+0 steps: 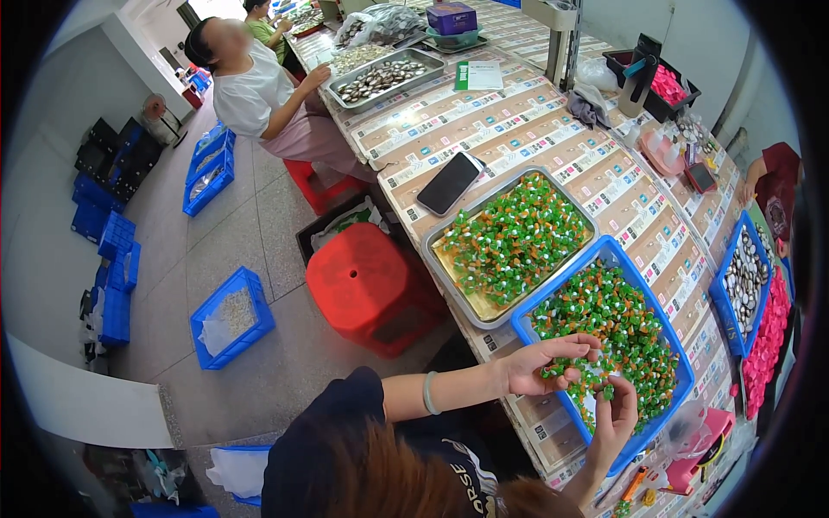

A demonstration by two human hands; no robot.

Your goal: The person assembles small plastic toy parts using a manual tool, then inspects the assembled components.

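A blue plastic bin (528,325) at the table's near edge is full of small green, orange and white pieces (622,319). My left hand (544,361) reaches into the bin's near side, fingers curled on several of the pieces. My right hand (615,416) is just beside it, lower in the bin, pinching a green piece between its fingertips. Beside the bin, further along the table, a metal tray (449,272) holds more of the same pieces in rows.
A black phone (449,183) lies past the metal tray. A red stool (367,285) stands left of the table. A seated person (259,95) works at a far metal tray (384,79). Blue crates (231,318) sit on the floor. Another blue bin (744,281) is at right.
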